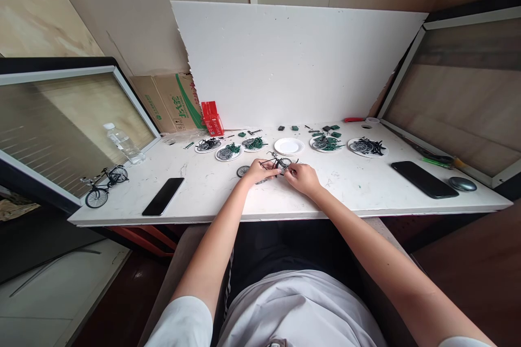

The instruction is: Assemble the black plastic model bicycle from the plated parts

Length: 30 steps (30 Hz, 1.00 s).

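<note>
Near the middle of the white table, a small black model bicycle (273, 161), partly built, is held between my two hands. My left hand (259, 170) is closed round the frame from the left. My right hand (303, 178) pinches at the wheel end, and its fingers hide what exactly they press on. One spoked wheel (284, 163) shows just above my right fingertips. Another small wheel (243, 171) lies by my left hand, and I cannot tell whether it is joined to the bicycle.
White plates of black and green parts (229, 152) stand behind my hands, beside a bare white plate (288, 146). A finished model bicycle (106, 185), a bottle (124, 144) and a phone (163, 196) are left. A dark phone-like slab (424, 179) and a round tin (463, 184) are right.
</note>
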{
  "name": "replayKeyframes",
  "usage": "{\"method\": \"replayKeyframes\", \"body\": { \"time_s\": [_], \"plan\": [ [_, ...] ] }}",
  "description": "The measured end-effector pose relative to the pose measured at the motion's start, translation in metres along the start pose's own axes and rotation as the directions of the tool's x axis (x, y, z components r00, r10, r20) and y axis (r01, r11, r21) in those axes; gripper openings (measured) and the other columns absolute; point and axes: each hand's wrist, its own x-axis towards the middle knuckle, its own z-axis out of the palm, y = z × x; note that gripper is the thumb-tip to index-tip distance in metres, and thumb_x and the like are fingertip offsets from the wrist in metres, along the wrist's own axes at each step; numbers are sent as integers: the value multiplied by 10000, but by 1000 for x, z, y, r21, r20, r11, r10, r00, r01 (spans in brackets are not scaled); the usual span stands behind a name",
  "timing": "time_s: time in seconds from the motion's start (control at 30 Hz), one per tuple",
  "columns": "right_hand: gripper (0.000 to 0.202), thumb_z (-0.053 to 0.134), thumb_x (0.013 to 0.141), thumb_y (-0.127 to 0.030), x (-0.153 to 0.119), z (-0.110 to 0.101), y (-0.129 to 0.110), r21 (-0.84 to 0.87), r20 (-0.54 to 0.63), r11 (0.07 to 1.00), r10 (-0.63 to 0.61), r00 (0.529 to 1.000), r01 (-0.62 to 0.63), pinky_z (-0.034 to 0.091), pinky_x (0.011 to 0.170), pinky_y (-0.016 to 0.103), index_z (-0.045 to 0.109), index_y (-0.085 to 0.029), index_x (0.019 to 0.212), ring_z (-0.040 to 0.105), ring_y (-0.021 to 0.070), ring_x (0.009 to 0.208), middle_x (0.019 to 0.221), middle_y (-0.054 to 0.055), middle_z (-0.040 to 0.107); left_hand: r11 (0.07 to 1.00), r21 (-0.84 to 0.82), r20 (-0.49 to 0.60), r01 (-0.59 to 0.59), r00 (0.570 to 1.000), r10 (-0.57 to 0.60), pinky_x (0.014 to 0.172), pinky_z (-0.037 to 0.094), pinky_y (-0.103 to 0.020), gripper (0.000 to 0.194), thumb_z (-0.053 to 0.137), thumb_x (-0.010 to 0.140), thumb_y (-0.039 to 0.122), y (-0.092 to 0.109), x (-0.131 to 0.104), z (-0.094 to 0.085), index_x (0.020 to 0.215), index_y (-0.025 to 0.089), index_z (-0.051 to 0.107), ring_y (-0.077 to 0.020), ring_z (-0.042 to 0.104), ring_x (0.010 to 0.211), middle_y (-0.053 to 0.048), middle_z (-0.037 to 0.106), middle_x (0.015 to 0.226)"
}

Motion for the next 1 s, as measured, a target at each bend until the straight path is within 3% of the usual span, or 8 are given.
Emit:
{"method": "replayKeyframes", "body": {
  "time_s": [0.23, 0.57, 1.0],
  "plan": [
    [182, 540, 914, -370, 0, -3, -1, 37, -17, 998, 48, 999, -48, 253, 584, 249, 602, -199, 913, 498, 157, 577, 639, 10, 590, 1000, -9, 5, 1, 1000, -1, 607, 506, -252, 365, 968, 611, 400, 4, -2, 2, 793, 152, 770, -114, 598, 616, -50, 740, 784],
    [298, 486, 984, -351, 2, 1, 3, 25, 20, 999, 30, 999, -30, 241, 595, 264, 525, -190, 737, 522, 168, 642, 716, 52, 647, 1000, 15, 23, -5, 1000, 5, 619, 497, -254, 377, 966, 618, 416, -1, 0, 0, 785, 150, 758, -114, 602, 619, -41, 727, 766],
    [201, 530, 910, -375, -1, -3, -2, 68, -47, 997, 28, 998, -25, 283, 599, 255, 575, -193, 836, 531, 168, 629, 718, 42, 633, 1000, 12, 12, 2, 1000, -2, 605, 492, -244, 357, 956, 623, 414, 5, -3, 2, 770, 161, 751, -129, 624, 659, -44, 737, 773]
  ]
}}
